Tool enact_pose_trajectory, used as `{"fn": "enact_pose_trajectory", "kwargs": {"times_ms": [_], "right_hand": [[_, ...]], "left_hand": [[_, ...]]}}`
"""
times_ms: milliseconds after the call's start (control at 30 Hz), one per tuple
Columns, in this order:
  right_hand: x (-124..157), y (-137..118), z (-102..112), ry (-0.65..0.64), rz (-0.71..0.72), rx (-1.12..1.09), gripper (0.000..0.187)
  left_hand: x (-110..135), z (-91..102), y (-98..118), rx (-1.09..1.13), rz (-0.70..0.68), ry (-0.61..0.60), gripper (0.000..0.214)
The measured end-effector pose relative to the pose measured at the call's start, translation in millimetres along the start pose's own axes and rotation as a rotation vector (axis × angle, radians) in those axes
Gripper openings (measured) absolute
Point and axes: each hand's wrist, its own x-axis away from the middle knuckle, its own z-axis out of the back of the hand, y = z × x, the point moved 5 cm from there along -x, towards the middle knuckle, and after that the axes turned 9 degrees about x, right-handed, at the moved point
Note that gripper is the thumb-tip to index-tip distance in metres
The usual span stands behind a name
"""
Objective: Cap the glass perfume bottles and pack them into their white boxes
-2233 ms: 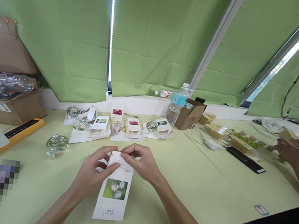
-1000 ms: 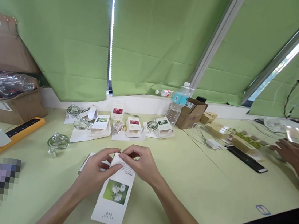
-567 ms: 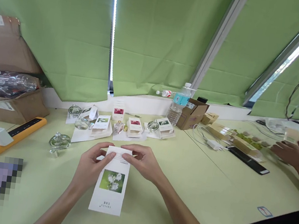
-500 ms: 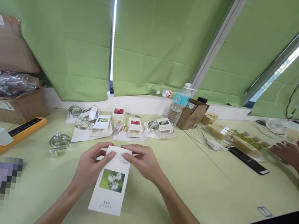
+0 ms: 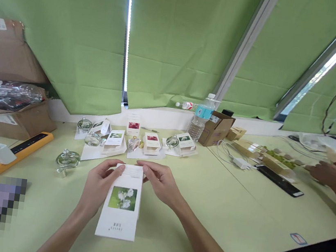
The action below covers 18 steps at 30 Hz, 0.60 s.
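Note:
A white perfume box (image 5: 118,218) with a white-flower picture lies lengthwise before me, its printed lettering upside down from my side. My left hand (image 5: 101,183) grips its far left edge, thumb on the top face and fingers behind. At the far right corner my right hand (image 5: 162,185) pinches the box between thumb and fingers; some fingertips are hidden behind it. Left of my hands a round clear glass perfume bottle (image 5: 67,160) rests on the table. Beyond them are several more glass bottles, including one (image 5: 92,139), and white boxes, one with a green picture (image 5: 114,141).
An orange power strip (image 5: 32,147) and an open carton (image 5: 17,118) are at left. A water bottle (image 5: 201,118) and a brown box (image 5: 217,128) stand at the back. To the right lie a white charger (image 5: 241,163), a black phone (image 5: 280,181) and another person's hands (image 5: 327,174).
The box has turned slightly and shifted a little left. My right thumb has moved from its top face to the right corner. The other person's hands have shifted slightly.

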Motion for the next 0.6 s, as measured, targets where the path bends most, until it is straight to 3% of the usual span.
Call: {"fn": "enact_pose_trajectory", "kwargs": {"times_ms": [67,167,267,333,400,600], "right_hand": [[0.8,-3.5,-0.6,-0.013,0.07,0.027,0.039],[3.1,-14.3,-3.3,-0.015,0.271,0.251,0.054],[6.0,-20.6,-8.5,0.01,0.445,0.502,0.046],[6.2,-19.7,-9.2,0.025,0.48,0.559,0.038],[4.1,-15.1,-5.0,0.046,0.43,0.54,0.037],[-8.2,21.3,20.2,0.073,-0.034,0.342,0.044]], "left_hand": [[-0.8,5.1,-1.2,0.075,0.061,0.053,0.037],[-1.4,8.4,-4.2,0.153,0.145,0.079,0.037],[-1.9,7.6,-5.8,0.166,0.162,0.067,0.039],[-2.5,6.2,-6.8,0.145,0.164,0.037,0.04],[-4.0,6.9,-5.8,0.111,0.126,0.02,0.041],[-14.3,24.4,5.9,-0.172,-0.098,0.106,0.04]]}}
